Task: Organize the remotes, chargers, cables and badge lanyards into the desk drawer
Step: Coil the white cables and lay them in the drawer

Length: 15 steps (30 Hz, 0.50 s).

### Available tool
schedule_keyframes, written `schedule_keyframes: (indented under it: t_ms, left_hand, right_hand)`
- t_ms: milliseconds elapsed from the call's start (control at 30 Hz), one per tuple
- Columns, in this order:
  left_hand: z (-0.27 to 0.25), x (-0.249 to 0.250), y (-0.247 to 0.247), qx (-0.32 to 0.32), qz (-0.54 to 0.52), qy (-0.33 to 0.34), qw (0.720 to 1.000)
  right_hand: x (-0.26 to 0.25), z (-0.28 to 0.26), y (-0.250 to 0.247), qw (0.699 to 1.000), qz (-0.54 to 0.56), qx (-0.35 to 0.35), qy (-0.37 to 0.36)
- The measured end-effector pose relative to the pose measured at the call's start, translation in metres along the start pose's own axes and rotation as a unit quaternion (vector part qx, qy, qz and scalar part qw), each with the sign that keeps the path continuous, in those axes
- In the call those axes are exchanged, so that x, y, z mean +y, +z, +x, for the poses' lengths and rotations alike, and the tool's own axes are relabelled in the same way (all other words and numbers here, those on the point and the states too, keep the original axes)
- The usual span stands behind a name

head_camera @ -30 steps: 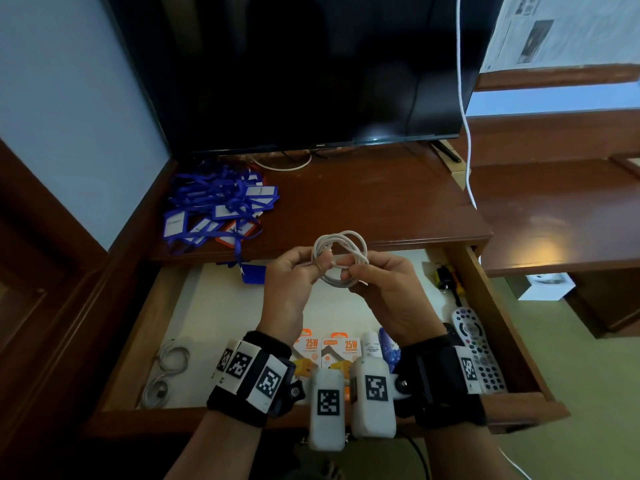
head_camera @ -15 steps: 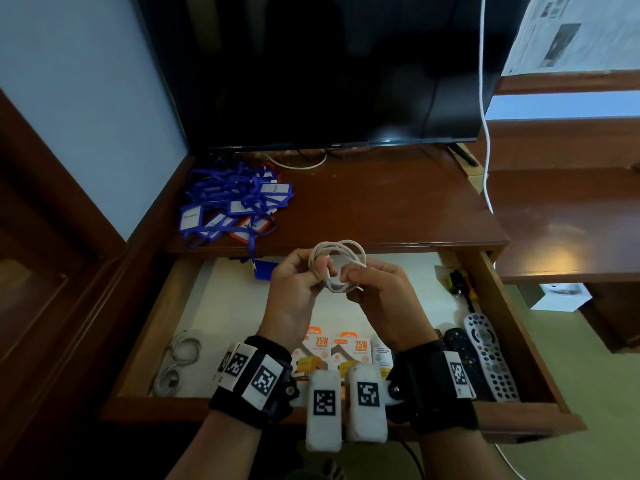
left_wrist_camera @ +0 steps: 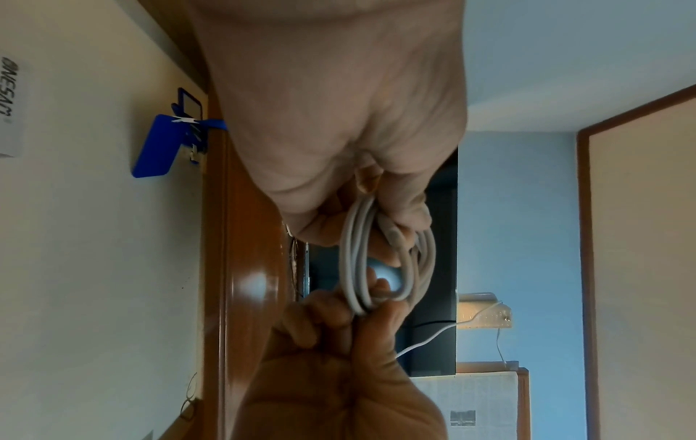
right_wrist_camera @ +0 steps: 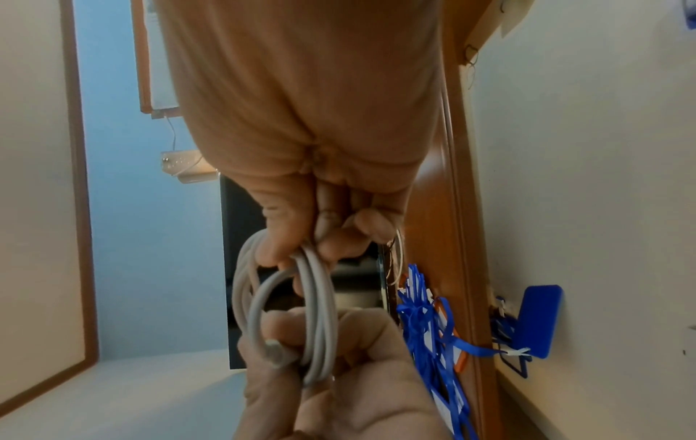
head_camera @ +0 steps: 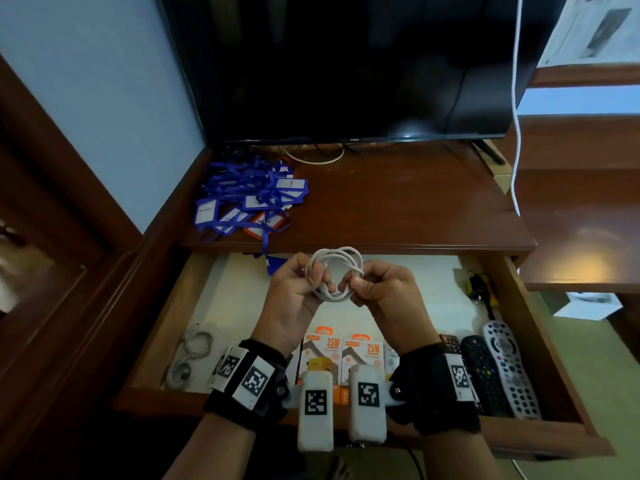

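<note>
Cable (head_camera: 335,273) coiled white, above the open drawer (head_camera: 166,306) near its far edge | left hand (head_camera: 294,299) pinches coil's left side | right hand (head_camera: 384,289) pinches its right side | lanyards (head_camera: 249,195) heaped far left on desk | remotes (head_camera: 498,372) in drawer's near right corner

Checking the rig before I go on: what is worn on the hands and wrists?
The left hand and right hand are bare. Each wrist has a black strap with white square-code tags and a white block bearing a black code. No sleeves show.
</note>
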State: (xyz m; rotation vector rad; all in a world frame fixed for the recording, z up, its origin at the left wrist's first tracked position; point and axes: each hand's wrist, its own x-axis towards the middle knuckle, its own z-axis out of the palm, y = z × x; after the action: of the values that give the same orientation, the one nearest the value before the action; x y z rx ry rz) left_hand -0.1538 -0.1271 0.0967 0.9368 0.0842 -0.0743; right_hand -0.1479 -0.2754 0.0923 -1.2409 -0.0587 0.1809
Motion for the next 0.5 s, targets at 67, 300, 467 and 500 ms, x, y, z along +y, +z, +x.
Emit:
schedule_keyframes:
  t_ms: [67, 300, 467, 500]
  left_hand:
    - [0.003, -0.002, -0.005, -0.008, -0.006, -0.006, 1.000]
    - [0.011, -0.015, -0.016, -0.068, -0.073, 0.007, 0.995]
    - [0.021, -0.012, -0.020, -0.092, -0.093, -0.004, 0.991]
    - [0.023, -0.012, -0.021, -0.100, -0.103, -0.005, 0.990]
  right_hand:
    - [0.001, 0.003, 0.001, 1.000, -0.014, -0.004, 0.002]
    - [0.003, 0.018, -0.001, 0.999, -0.038, 0.008, 0.015]
    - [0.001, 0.031, 0.002, 0.999, -0.033, -0.010, 0.024]
    - [0.001, 0.034, 0.003, 0.999, -0.031, -0.015, 0.028]
